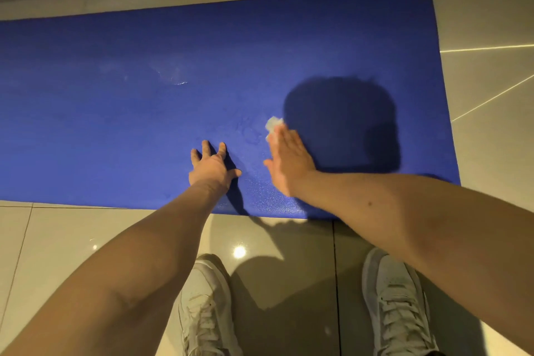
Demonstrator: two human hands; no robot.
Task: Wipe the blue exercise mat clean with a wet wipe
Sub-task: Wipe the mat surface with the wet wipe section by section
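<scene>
Blue mat, right hand flat on wet wipe, left hand splayed

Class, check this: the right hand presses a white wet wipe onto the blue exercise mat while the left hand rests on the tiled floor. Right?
No. The head view shows the left hand resting on the blue exercise mat, not the tiled floor; the right hand does press the white wet wipe onto it.

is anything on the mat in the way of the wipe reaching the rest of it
Only the left hand, planted on the blue mat just left of the right hand pressing the wet wipe; a leftward sweep would meet it. Nothing else visible lies on the mat.
</scene>
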